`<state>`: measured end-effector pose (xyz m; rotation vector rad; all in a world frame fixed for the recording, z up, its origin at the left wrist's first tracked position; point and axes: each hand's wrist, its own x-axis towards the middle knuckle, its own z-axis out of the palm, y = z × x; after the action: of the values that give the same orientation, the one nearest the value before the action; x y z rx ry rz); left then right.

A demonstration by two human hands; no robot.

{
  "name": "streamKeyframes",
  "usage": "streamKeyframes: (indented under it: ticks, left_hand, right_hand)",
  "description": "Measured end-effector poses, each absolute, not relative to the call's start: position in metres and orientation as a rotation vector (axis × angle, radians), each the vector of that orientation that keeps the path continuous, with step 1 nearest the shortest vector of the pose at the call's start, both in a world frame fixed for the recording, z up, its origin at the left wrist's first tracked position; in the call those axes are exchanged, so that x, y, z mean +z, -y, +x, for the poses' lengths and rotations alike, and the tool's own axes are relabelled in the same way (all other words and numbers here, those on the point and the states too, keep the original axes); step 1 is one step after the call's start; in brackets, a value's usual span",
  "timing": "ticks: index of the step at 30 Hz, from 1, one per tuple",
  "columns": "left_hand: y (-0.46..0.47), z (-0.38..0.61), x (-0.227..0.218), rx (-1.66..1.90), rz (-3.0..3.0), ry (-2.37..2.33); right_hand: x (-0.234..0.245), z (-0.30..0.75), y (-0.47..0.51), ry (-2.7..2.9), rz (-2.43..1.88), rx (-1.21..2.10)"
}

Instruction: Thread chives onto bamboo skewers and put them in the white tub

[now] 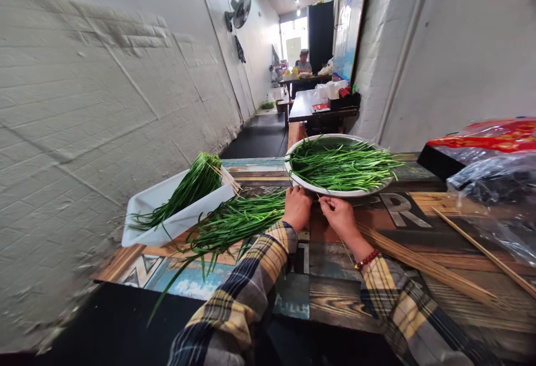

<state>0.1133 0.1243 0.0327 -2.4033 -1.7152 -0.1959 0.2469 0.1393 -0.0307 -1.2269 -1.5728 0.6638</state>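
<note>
1. Bundled bamboo skewers (422, 262) lie at the lower right of the frame; they look dry, light and stiff, sharp at the tips, best taken by the shaft.
2. The right hand (340, 218), just right of centre, has its thumb and fingertips pinched together on a thin skewer (346, 248) that slants back beneath the wrist. It should weigh almost nothing and could snap if bent hard.
3. The left hand (297, 208), at centre, has bent fingers at the right end of the loose green stalks (238, 220); its underside is hidden, so I cannot tell whether it grips them.
4. Those stalks fan out left of centre, some blades drooping over the table edge. They look light, limp and easily bruised, perhaps slippery if damp; the gathered ends, at the hand, seem the firmer place to hold.
5. At middle left, a white tray (128, 226) contains a folded bundle of greens (190, 190), with stick ends jutting past its right rim.
6. Beyond the hands, right of centre, a round white bowl (292, 173) is heaped with loose greens (343, 165), some tips overhanging its right rim.
</note>
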Motion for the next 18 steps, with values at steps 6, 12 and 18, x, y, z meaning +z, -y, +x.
streamKeyframes:
  ticks: [6, 12, 18]
  left_hand:
    - [-0.089, 0.101, 0.057, -0.523, -2.502, 1.550]
    - [-0.088, 0.093, 0.129, -1.869, -2.371, 1.440]
    - [-0.055, 0.080, 0.212, -1.919, -2.192, 1.123]
  right_hand:
    - [-0.031, 0.245, -0.140, 1.548, -1.217, 0.735]
    - [-0.032, 0.245, -0.135, 1.558, -1.209, 0.819]
    - [-0.035, 0.244, -0.134, 1.561, -1.192, 0.843]
